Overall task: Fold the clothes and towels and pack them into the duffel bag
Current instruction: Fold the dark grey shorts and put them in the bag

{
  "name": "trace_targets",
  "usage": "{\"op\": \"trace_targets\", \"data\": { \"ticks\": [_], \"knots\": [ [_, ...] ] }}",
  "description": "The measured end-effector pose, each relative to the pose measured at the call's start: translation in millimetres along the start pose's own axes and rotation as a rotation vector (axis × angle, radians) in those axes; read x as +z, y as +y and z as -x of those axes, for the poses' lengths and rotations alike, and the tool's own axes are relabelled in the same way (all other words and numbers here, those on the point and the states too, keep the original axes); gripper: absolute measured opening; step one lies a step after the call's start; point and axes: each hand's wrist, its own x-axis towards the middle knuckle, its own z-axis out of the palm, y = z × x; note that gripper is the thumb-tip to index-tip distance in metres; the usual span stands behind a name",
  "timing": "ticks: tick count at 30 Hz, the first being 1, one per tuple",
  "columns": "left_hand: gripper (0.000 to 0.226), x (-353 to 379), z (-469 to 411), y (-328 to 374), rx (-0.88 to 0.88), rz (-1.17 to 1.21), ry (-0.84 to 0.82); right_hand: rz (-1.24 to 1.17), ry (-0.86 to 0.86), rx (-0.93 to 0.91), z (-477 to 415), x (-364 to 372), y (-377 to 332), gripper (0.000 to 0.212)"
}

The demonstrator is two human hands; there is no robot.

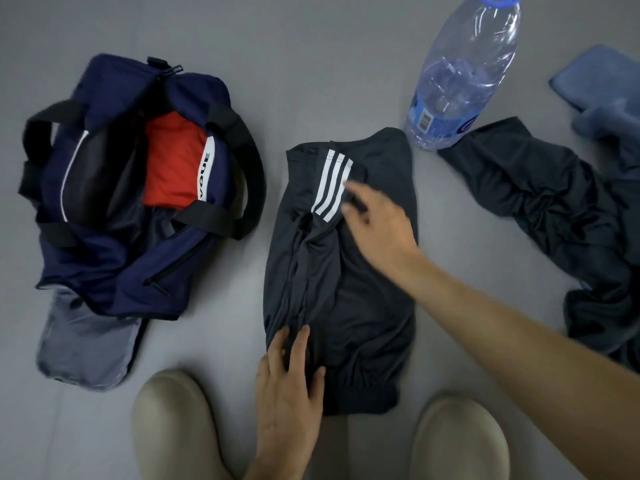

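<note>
A plain grey floor (311, 64) fills the only view, the head camera looking straight down past the toes of two beige shoes (166, 420) at the bottom edge.

To the left sits the navy duffel bag (114, 237), unzipped and gaping, its black handles splayed to either side. A folded red garment (173, 161) already lies inside, so at least one piece is packed; what else the bag holds is hidden in shadow.

In the middle, just in front of the shoes, lies a dark grey garment with three white stripes (339, 271), folded into a narrow upright rectangle but still creased along its left side. The left hand (287, 386) lies flat with fingers slightly spread, pressing the near left corner down. The right hand (377, 223) reaches across to the striped upper part; it is motion-blurred, fingers loosely extended over the cloth, and I cannot tell whether it pinches any fabric or only smooths it.

Right of that, a second dark garment (554, 216) lies crumpled and unfolded, and a blue towel (599, 88) lies near the top right corner, partly folded at best. A clear plastic water bottle (460, 74) stands between the two dark garments.

By my reckoning the job is under halfway: one item in, one mid-fold, two untouched.
</note>
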Motion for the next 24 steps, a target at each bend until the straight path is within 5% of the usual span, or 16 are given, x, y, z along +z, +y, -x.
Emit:
{"op": "trace_targets", "data": {
  "ticks": [3,5,10,15,18,24],
  "knots": [
    [0.070,-13,-3,0,-0.112,0.122,-0.046,-0.376,-0.044,0.315,-63,9,-21,0.033],
    [0.066,-20,-5,2,-0.222,0.167,-0.102,-0.403,-0.069,0.369,-79,13,-26,0.037],
    [0.050,-33,-2,8,-0.268,0.214,-0.064,-0.440,-0.069,0.192,-80,19,-67,0.036],
    [0.062,-34,7,-3,-0.307,0.235,-0.140,-0.030,0.007,0.174,-64,24,-58,0.038],
    [0.076,-35,10,0,-0.256,0.210,-0.199,-0.151,-0.033,0.303,-54,24,-37,0.040],
    [0.078,-35,5,13,-0.223,0.200,-0.193,-0.282,-0.077,0.189,-53,31,-40,0.033]
  ]
}}
